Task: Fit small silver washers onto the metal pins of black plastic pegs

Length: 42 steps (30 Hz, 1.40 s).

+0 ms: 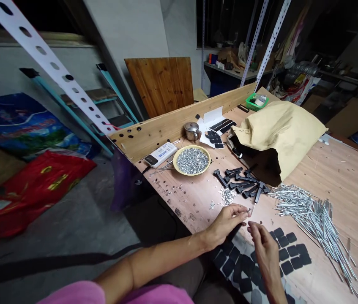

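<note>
My left hand (228,223) is pinched closed over the table, with a tiny metal piece (249,210), possibly a washer or nut, at its fingertips. My right hand (263,249) hangs just below it, fingers apart and holding nothing I can see. Beneath both hands lies a sheet of black rubber-like pads (288,253). A small heap of metal washers (227,196) sits just beyond my left hand. Farther on, a yellow-rimmed bowl (192,160) holds many more small metal pieces. Black slotted metal brackets (240,182) lie in a loose cluster.
A wide spread of steel rods (316,223) lies to the right on the wooden table (340,177). A tan paper sack (278,131), a steel pot (192,131), a white box (161,154) and a green basket (256,101) stand farther back. The floor lies left of the table edge.
</note>
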Motion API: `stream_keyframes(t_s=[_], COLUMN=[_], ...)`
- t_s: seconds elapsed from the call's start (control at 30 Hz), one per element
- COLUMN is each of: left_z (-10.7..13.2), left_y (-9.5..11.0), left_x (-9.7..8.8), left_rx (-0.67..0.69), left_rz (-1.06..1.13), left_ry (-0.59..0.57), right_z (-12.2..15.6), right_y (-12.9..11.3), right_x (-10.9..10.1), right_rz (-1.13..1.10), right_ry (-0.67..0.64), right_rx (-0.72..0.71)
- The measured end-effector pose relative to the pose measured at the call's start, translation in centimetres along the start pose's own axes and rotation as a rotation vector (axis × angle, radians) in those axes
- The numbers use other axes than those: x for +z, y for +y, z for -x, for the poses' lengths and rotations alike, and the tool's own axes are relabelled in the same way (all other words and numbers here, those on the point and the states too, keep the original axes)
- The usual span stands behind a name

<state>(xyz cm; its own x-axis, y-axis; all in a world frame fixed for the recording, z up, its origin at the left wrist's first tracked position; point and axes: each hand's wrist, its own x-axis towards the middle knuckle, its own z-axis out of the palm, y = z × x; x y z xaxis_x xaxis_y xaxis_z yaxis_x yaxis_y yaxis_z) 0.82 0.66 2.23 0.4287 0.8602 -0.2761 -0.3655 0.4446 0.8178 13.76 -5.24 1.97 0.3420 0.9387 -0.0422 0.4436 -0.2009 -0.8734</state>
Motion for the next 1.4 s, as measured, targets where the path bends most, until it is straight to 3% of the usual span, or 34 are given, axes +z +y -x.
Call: stream_keyframes(t_s=[0.13,0.23,0.3,0.37,0.47,0.53,0.63,0.7,0.83,0.87,0.97,1.0,1.1,1.13,1.2,1.27,1.4], left_z=[0.0,0.3,0.4,0.3,0.1,0.0,-0.2,-0.3,-0.7,-0.9,-1.9,-2.5,-4.3,-4.9,-6.2,-7.2,-8.6], left_y=[-0.7,-1.1,-1.2,-1.3,-1.7,-2.0,-2.2,-2.2,-2.0,-2.0,-2.0,-1.9,-1.5,-1.3,-1.0,-1.0,-1.4], left_x=[2.1,3.3,3.5,3.3,2.5,2.2,2.1,2.2,2.3,2.3,2.3,2.3,2.3,2.3,2.5,2.8,3.6], left_rx=[-0.137,-0.161,-0.141,-0.128,-0.132,-0.112,-0.084,-0.06,0.021,0.03,0.04,0.051,0.14,0.179,0.226,0.21,0.105], left_rz=[0.259,0.221,0.106,-0.011,-0.113,-0.175,-0.263,-0.304,-0.368,-0.388,-0.472,-0.512,-0.723,-0.834,-1.058,-1.24,-1.44], left_ry=[0.018,-0.007,-0.028,-0.034,-0.013,-0.005,0.0,0.0,0.011,0.017,0.032,0.035,0.092,0.131,0.162,0.179,0.207], right_z=[1.4,2.2,2.7,2.9,2.7,2.1,1.5,1.6,2.3,2.3,1.9,1.9,1.9,1.9,1.7,1.7,2.4], right_y=[0.0,0.1,1.0,2.8,6.6,8.9,10.9,11.4,11.4,11.4,11.4,11.4,11.5,11.5,11.4,11.1,10.1], right_x=[1.7,1.3,-0.2,-2.6,-7.2,-10.0,-12.3,-12.3,-11.3,-11.3,-11.4,-11.3,-10.8,-10.7,-10.7,-10.6,-9.3], right_rz=[-0.134,-0.185,-0.121,0.103,0.647,0.948,1.18,1.217,1.152,1.139,1.135,1.131,1.103,1.098,1.1,1.113,1.131], right_ry=[0.106,0.162,0.162,0.214,0.344,0.302,0.229,0.196,-0.07,-0.087,0.084,0.086,-0.1,-0.076,0.096,0.174,-0.095], right_rx=[0.004,0.037,0.052,0.007,-0.172,-0.314,-0.521,-0.65,-0.852,-0.848,-0.741,-0.751,-0.837,-0.833,-0.768,-0.748,-0.798])
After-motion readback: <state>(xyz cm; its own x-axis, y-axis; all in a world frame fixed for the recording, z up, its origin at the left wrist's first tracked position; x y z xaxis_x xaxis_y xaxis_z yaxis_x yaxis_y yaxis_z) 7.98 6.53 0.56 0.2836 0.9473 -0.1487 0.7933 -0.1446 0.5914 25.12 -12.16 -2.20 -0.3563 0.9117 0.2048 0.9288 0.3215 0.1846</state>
